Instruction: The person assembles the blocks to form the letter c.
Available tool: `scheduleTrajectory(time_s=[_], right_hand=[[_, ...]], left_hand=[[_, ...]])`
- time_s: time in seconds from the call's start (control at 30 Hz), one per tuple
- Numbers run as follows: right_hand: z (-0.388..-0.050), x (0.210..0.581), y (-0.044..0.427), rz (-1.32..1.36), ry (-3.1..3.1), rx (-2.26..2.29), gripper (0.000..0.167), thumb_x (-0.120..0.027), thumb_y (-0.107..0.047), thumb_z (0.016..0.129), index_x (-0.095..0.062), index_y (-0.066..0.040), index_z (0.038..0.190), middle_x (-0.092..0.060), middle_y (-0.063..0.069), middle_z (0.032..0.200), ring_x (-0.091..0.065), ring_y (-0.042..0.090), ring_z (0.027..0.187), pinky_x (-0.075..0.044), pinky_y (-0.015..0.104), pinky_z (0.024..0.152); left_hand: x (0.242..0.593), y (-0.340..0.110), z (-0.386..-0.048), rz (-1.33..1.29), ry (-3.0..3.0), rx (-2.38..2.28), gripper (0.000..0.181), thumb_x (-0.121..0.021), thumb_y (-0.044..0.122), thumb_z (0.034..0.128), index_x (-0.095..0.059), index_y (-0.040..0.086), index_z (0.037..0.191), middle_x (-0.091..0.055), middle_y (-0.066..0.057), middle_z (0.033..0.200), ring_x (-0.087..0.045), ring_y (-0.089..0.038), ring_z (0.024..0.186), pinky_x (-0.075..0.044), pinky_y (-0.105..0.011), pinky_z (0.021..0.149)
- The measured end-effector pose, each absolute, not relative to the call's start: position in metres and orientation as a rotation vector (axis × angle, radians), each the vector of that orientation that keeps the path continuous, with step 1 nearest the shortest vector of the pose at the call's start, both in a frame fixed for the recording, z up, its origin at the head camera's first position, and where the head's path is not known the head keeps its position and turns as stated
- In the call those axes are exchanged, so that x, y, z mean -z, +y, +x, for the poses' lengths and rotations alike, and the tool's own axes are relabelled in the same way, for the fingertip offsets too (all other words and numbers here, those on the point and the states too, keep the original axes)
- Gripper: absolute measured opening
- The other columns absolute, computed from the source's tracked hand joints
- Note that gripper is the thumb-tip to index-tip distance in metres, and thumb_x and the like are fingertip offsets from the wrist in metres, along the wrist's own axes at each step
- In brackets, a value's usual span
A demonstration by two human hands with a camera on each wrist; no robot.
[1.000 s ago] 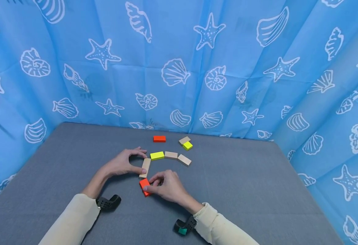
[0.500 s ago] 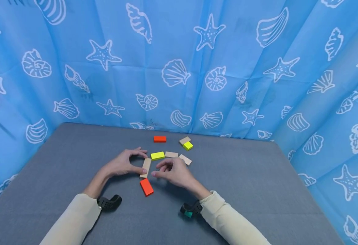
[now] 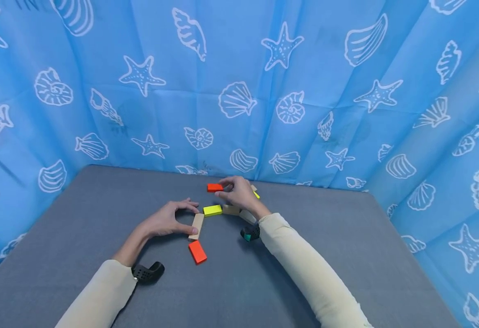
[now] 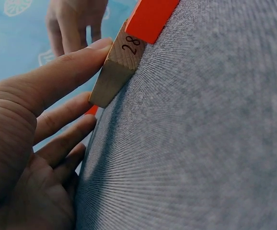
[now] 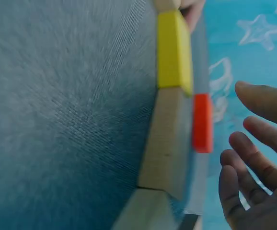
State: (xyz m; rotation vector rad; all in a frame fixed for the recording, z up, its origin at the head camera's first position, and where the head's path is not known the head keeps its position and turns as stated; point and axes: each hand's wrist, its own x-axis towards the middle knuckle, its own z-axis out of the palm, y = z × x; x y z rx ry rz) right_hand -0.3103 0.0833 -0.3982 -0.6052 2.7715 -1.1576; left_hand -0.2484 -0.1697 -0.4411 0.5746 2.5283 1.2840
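Observation:
My left hand (image 3: 165,221) holds a plain wooden block (image 3: 197,225), thumb at its near end and a finger at its far end. In the left wrist view the number 28 shows on that wooden block (image 4: 126,55). A red block (image 3: 198,252) lies angled just in front of it. Beyond it a yellow block (image 3: 212,210) and two wooden blocks (image 3: 230,210) continue a curved row. Over the back of the table, my right hand (image 3: 239,191) hovers beside another red block (image 3: 214,187). The right wrist view shows those fingers (image 5: 253,155) spread apart, holding nothing.
Partly hidden behind the right hand lie a yellow block (image 3: 257,195) and a wooden block (image 3: 254,187). A grey cloth covers the table (image 3: 346,255). A blue curtain (image 3: 239,132) with shells and starfish stands along the back edge.
My right hand has let go of the near red block and moved away over the row to the back red block. The left hand stays at its wooden block.

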Motion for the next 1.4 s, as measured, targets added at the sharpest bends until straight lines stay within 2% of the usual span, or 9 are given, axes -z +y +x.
scheduleTrajectory(time_s=[0.2, 0.3, 0.47, 0.73, 0.9, 1.13, 1.4], right_hand=[[-0.326, 0.413, 0.073, -0.577, 2.799, 0.973, 0.046, -0.074, -0.019, 0.095, -0.063, -0.008, 0.137, -0.057, 0.012, 0.130, -0.052, 0.028, 0.115, -0.046, 0.042, 0.098], [-0.329, 0.415, 0.068, -0.587, 2.843, 0.858, 0.045, -0.072, -0.018, 0.096, -0.062, -0.008, 0.139, -0.053, 0.014, 0.132, -0.051, 0.029, 0.118, -0.045, 0.043, 0.102], [-0.333, 0.417, 0.063, -0.567, 2.920, 0.766, 0.035, -0.070, -0.014, 0.097, -0.069, -0.008, 0.131, -0.055, 0.012, 0.123, -0.053, 0.026, 0.109, -0.047, 0.040, 0.095], [-0.327, 0.411, 0.070, -0.553, 2.894, 0.861, 0.025, -0.070, -0.011, 0.097, -0.070, -0.005, 0.121, -0.058, 0.011, 0.117, -0.056, 0.026, 0.106, -0.050, 0.040, 0.094], [-0.312, 0.396, 0.079, -0.682, 2.870, 1.002, 0.026, -0.073, -0.012, 0.095, -0.069, -0.004, 0.119, -0.059, 0.010, 0.108, -0.055, 0.024, 0.095, -0.049, 0.038, 0.083], [-0.268, 0.393, 0.095, -0.894, 2.732, 1.034, 0.037, -0.076, -0.017, 0.093, -0.069, -0.005, 0.127, -0.057, 0.003, 0.099, -0.052, 0.019, 0.082, -0.045, 0.030, 0.070], [-0.222, 0.410, 0.110, -0.989, 2.533, 0.990, 0.028, -0.079, -0.018, 0.089, -0.072, -0.012, 0.116, -0.058, -0.005, 0.089, -0.055, 0.012, 0.077, -0.048, 0.026, 0.066]], left_hand=[[0.441, -0.168, -0.248, 0.576, 2.536, -1.276, 0.055, -0.088, 0.039, 0.0791, -0.070, 0.014, 0.125, -0.053, -0.008, 0.150, -0.020, -0.036, 0.153, -0.015, -0.067, 0.118], [0.441, -0.168, -0.248, 0.567, 2.534, -1.275, 0.055, -0.088, 0.039, 0.0790, -0.070, 0.014, 0.125, -0.053, -0.009, 0.150, -0.020, -0.035, 0.153, -0.014, -0.067, 0.118], [0.441, -0.169, -0.248, 0.561, 2.533, -1.284, 0.055, -0.088, 0.038, 0.0787, -0.071, 0.013, 0.124, -0.053, -0.009, 0.150, -0.020, -0.036, 0.153, -0.014, -0.066, 0.118], [0.441, -0.170, -0.248, 0.570, 2.526, -1.285, 0.054, -0.088, 0.038, 0.0795, -0.070, 0.013, 0.124, -0.052, -0.009, 0.151, -0.020, -0.036, 0.153, -0.013, -0.067, 0.118], [0.441, -0.171, -0.248, 0.580, 2.522, -1.297, 0.054, -0.088, 0.037, 0.0798, -0.070, 0.013, 0.124, -0.052, -0.010, 0.150, -0.019, -0.037, 0.153, -0.013, -0.067, 0.118], [0.443, -0.171, -0.248, 0.599, 2.535, -1.298, 0.053, -0.088, 0.037, 0.0795, -0.071, 0.013, 0.124, -0.053, -0.010, 0.150, -0.019, -0.037, 0.153, -0.014, -0.067, 0.118], [0.443, -0.170, -0.247, 0.570, 2.547, -1.276, 0.054, -0.088, 0.039, 0.0791, -0.071, 0.014, 0.124, -0.052, -0.009, 0.151, -0.019, -0.037, 0.153, -0.013, -0.068, 0.117]])
